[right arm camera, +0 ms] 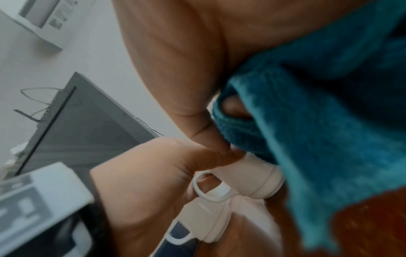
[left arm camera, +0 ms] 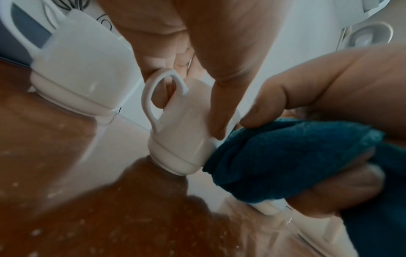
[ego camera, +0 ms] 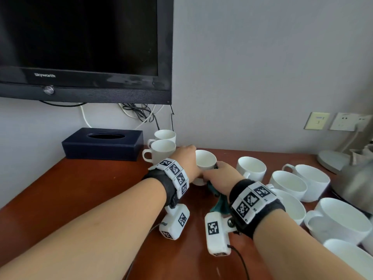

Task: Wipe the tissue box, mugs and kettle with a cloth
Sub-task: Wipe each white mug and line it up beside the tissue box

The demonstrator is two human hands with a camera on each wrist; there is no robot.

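My left hand (ego camera: 189,158) grips a white mug (ego camera: 204,161) and holds it just above the brown table (ego camera: 90,195); its handle shows in the left wrist view, mug (left arm camera: 180,132). My right hand (ego camera: 220,174) holds a teal cloth (ego camera: 219,201) bunched against the mug's right side, cloth (left arm camera: 285,156), cloth (right arm camera: 318,139). Two more white mugs (ego camera: 161,147) stand behind, next to the dark blue tissue box (ego camera: 103,144). A metal kettle (ego camera: 357,178) stands at the far right, partly cut off.
Several white mugs (ego camera: 288,180) crowd the table's right side, up to the near right edge. A black television (ego camera: 84,47) hangs on the wall above the tissue box, with cables (ego camera: 141,114) below it. Wall sockets (ego camera: 343,121) sit at the right.
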